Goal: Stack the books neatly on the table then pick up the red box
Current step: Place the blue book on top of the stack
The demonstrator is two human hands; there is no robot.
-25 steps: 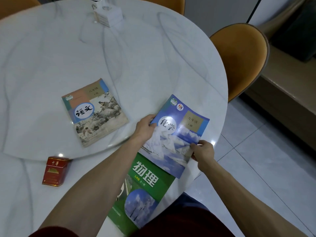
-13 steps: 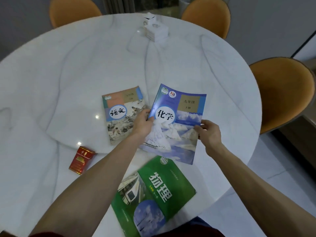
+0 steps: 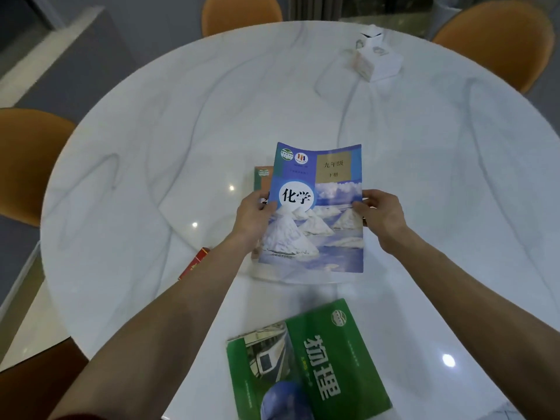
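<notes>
A blue book (image 3: pixel 321 213) with snowy mounds on its cover is in the middle of the round white marble table (image 3: pixel 151 153). My left hand (image 3: pixel 254 219) grips its left edge and my right hand (image 3: pixel 380 216) grips its right edge. It covers most of a tan and teal book (image 3: pixel 263 177), of which only a strip shows at the left. A green book (image 3: pixel 312 365) lies flat near the front edge. The red box (image 3: pixel 195 263) lies left of the books, mostly hidden behind my left forearm.
A white tissue box (image 3: pixel 375 60) stands at the far right of the table. Orange chairs sit around it: one at the far side (image 3: pixel 242 13), one at the far right (image 3: pixel 497 40), one at the left (image 3: pixel 27 159).
Both hands have carried the blue book to the left, off the green book, and over the tan and teal book. The camera view has swung left and up.
</notes>
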